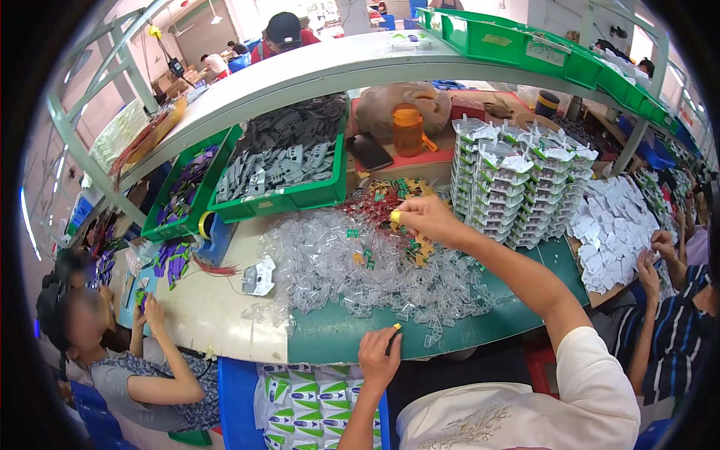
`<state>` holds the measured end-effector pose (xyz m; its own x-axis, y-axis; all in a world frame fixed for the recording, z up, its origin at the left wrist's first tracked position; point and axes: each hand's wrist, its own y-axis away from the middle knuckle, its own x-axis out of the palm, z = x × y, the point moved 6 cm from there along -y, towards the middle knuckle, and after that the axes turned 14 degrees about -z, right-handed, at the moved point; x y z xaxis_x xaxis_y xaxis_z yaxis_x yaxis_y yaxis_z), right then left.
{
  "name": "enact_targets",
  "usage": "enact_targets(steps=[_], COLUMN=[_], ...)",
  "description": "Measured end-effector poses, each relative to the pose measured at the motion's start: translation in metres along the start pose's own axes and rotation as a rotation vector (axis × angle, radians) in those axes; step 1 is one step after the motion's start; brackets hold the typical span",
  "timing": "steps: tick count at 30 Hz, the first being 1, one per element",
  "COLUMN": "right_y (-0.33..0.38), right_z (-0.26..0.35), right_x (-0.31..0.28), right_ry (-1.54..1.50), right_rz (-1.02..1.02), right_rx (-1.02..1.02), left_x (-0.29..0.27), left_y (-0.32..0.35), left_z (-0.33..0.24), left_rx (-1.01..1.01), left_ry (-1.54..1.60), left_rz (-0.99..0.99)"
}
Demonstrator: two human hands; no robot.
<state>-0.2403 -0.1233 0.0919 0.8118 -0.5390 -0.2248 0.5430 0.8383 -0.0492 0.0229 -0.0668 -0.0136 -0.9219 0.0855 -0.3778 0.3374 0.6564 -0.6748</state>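
My right hand (424, 217) reaches forward over a heap of clear plastic blister shells (360, 277) and pinches at a pile of small red, green and gold parts (379, 199); a yellow finger cot covers one fingertip. What it pinches is too small to tell. My left hand (379, 356) rests curled at the near edge of the green mat (337, 337), also with a yellow finger cot, and nothing shows in it. Stacks of filled white-and-green blister packs (517, 184) stand just right of my right hand.
Green bins of grey plastic parts (289, 161) and purple parts (184, 187) sit at the back under a shelf. An orange bottle (409, 131) and a phone (369, 151) lie behind. A person sits at left (135, 360); another person's hands (656, 262) work on white cards (611, 229).
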Motion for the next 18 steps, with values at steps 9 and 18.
enact_targets(steps=[9,18], right_y=[0.094,0.147], right_z=[0.011,0.016], right_x=[-0.008,-0.015], right_ry=[0.093,0.169], right_rz=[-0.018,0.061], right_rx=[-0.226,-0.279], left_x=[-0.004,-0.008], left_y=[-0.022,-0.063], left_z=[0.012,-0.016], left_rx=[-0.425,-0.737], left_ry=[0.267,0.796], left_rz=[-0.013,-0.010])
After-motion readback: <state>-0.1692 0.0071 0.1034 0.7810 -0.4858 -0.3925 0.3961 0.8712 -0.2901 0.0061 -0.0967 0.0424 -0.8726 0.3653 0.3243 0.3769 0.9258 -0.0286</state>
